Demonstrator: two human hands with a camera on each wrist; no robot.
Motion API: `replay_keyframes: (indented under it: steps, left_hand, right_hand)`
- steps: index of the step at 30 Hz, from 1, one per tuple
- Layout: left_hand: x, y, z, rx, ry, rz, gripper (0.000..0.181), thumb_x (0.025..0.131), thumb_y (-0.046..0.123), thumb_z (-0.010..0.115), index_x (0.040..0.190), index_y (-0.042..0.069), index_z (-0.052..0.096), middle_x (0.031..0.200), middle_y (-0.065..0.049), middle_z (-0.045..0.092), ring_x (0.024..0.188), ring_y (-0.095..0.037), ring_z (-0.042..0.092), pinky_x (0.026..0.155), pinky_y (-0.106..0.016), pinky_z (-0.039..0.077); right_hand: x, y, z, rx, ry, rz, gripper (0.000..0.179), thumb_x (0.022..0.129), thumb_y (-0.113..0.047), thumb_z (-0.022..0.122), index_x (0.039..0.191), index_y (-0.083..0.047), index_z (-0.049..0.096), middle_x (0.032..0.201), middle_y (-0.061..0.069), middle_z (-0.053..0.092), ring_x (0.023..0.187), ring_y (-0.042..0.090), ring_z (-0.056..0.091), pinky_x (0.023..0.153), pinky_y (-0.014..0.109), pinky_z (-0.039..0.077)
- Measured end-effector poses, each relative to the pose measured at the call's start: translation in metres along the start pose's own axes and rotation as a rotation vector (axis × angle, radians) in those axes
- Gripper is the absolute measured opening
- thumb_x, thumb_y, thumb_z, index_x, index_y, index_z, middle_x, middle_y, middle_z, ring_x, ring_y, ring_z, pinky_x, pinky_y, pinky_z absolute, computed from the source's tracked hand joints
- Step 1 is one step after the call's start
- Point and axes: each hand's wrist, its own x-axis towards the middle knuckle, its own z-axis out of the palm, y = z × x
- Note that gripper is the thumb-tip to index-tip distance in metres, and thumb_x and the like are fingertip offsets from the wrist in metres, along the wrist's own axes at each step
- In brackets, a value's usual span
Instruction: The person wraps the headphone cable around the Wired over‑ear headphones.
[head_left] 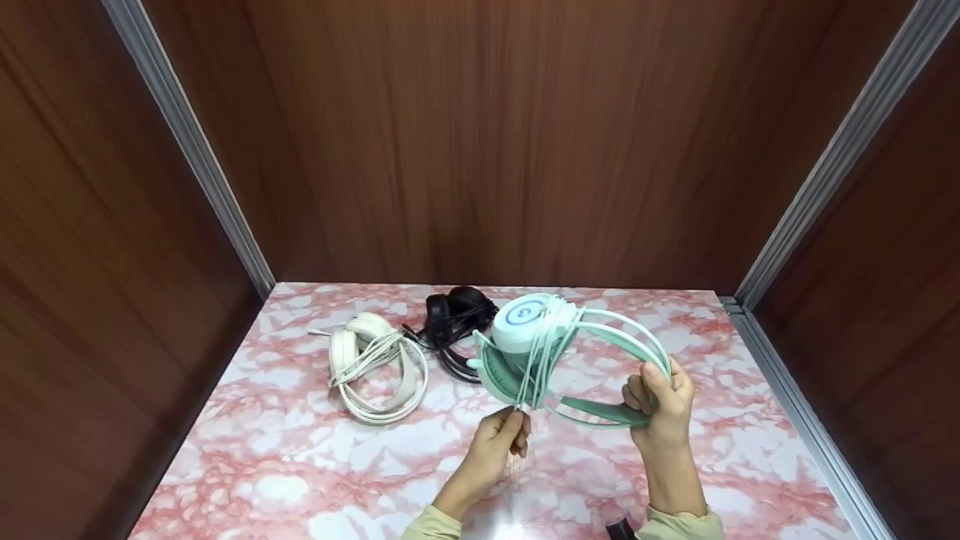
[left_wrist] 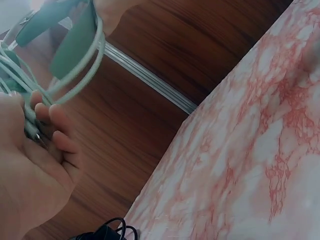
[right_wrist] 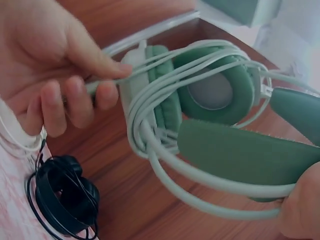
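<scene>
A pair of mint-green and white headphones (head_left: 517, 341) is held up above the table. My right hand (head_left: 664, 405) grips its headband at the right end. With thumb and fingers, my left hand (head_left: 487, 450) pinches the end of the pale cable (right_wrist: 145, 100), which is wound several times around the ear cups. Dark green padding (right_wrist: 240, 155) lines the headband in the right wrist view. In the left wrist view, the curled fingers of the left hand partly hide the cable end.
White headphones (head_left: 416, 375) with a bundled cable lie on the red-and-white marbled table (head_left: 300, 465). Black headphones (head_left: 450, 315) rest beside them, further back. Brown wood-grain panels (head_left: 480, 150) with metal edge rails surround the table. A small black object (head_left: 619, 529) shows by the right sleeve.
</scene>
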Motion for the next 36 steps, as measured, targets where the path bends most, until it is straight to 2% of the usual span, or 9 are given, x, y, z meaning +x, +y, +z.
replay_keyframes:
  steps: [3, 7, 11, 13, 16, 20, 25, 29, 36]
  left_hand:
    - [0.0, 0.003, -0.002, -0.001, -0.023, 0.006, 0.037, 0.106, 0.011, 0.036, 0.086, -0.017, 0.048, 0.067, -0.017, 0.049, 0.062, -0.014, 0.053, 0.062, -0.022, 0.042]
    - [-0.001, 0.009, -0.009, 0.056, -0.082, 0.08, 0.041, 0.105, 0.015, 0.038, 0.084, -0.017, 0.052, 0.073, -0.034, 0.053, 0.065, -0.032, 0.057, 0.066, -0.027, 0.043]
    - [-0.005, 0.009, -0.017, 0.09, -0.1, 0.115, 0.054, 0.103, 0.034, 0.042, 0.098, -0.018, 0.054, 0.084, -0.032, 0.058, 0.08, -0.037, 0.058, 0.074, -0.033, 0.046]
    - [-0.007, 0.007, -0.02, 0.022, -0.098, 0.09, 0.062, 0.1, 0.042, 0.045, 0.117, -0.018, 0.048, 0.098, -0.022, 0.062, 0.092, -0.031, 0.06, 0.083, -0.038, 0.047]
    - [-0.007, 0.002, -0.021, -0.192, -0.105, 0.082, 0.072, 0.097, 0.047, 0.051, 0.137, -0.01, 0.035, 0.119, -0.01, 0.06, 0.109, -0.027, 0.059, 0.096, -0.048, 0.044]
    - [-0.003, -0.006, -0.022, -0.491, -0.143, 0.145, 0.057, 0.094, 0.044, 0.059, 0.13, 0.0, 0.049, 0.115, -0.009, 0.065, 0.106, -0.03, 0.064, 0.096, -0.049, 0.045]
    - [0.0, -0.011, -0.021, -0.629, -0.121, 0.184, 0.034, 0.096, 0.034, 0.061, 0.114, 0.005, 0.06, 0.098, -0.011, 0.071, 0.092, -0.026, 0.069, 0.086, -0.04, 0.053]
    - [0.002, -0.013, -0.015, -0.697, -0.05, 0.137, 0.028, 0.097, 0.029, 0.06, 0.112, 0.007, 0.063, 0.097, -0.008, 0.07, 0.099, -0.029, 0.067, 0.089, -0.04, 0.051]
    - [0.014, -0.016, -0.007, -0.824, 0.152, 0.0, 0.022, 0.093, 0.032, 0.063, 0.093, 0.011, 0.069, 0.086, -0.001, 0.068, 0.084, -0.018, 0.067, 0.077, -0.029, 0.053]
  right_hand:
    - [-0.001, 0.001, 0.0, 0.08, -0.033, 0.045, 0.021, 0.097, 0.004, 0.04, 0.079, -0.002, 0.049, 0.054, 0.003, 0.017, 0.042, 0.01, 0.013, 0.041, 0.022, 0.012]
    - [-0.007, 0.004, -0.001, 0.175, -0.067, 0.121, 0.027, 0.1, 0.0, 0.04, 0.073, -0.004, 0.044, 0.055, 0.003, 0.018, 0.042, 0.01, 0.014, 0.042, 0.02, 0.013]
    - [-0.017, 0.011, -0.006, 0.341, -0.081, 0.214, 0.033, 0.103, -0.007, 0.039, 0.07, -0.005, 0.038, 0.055, 0.001, 0.018, 0.043, 0.009, 0.016, 0.043, 0.018, 0.019]
    - [-0.022, 0.016, -0.008, 0.424, -0.069, 0.254, 0.034, 0.104, -0.01, 0.036, 0.07, -0.005, 0.041, 0.055, -0.001, 0.018, 0.043, 0.008, 0.017, 0.045, 0.018, 0.024]
    - [-0.032, 0.025, -0.011, 0.512, -0.04, 0.302, 0.038, 0.106, -0.015, 0.032, 0.069, -0.007, 0.04, 0.055, -0.002, 0.018, 0.043, 0.008, 0.018, 0.048, 0.02, 0.028]
    - [-0.044, 0.037, -0.012, 0.544, 0.021, 0.372, 0.043, 0.107, -0.024, 0.027, 0.066, -0.012, 0.026, 0.053, -0.003, 0.017, 0.043, 0.008, 0.018, 0.048, 0.02, 0.029]
    - [-0.055, 0.042, -0.01, 0.402, 0.172, 0.415, 0.044, 0.107, -0.027, 0.027, 0.066, -0.013, 0.021, 0.056, -0.001, 0.012, 0.046, 0.009, 0.019, 0.05, 0.019, 0.031]
    - [-0.062, 0.043, -0.011, 0.244, 0.247, 0.44, 0.043, 0.107, -0.026, 0.032, 0.067, -0.011, 0.027, 0.061, 0.001, 0.015, 0.051, 0.011, 0.028, 0.058, 0.023, 0.041]
    - [-0.069, 0.046, -0.012, -0.151, 0.416, 0.513, 0.03, 0.102, -0.011, 0.048, 0.074, -0.008, 0.058, 0.074, 0.005, 0.063, 0.077, 0.019, 0.063, 0.079, 0.028, 0.051]
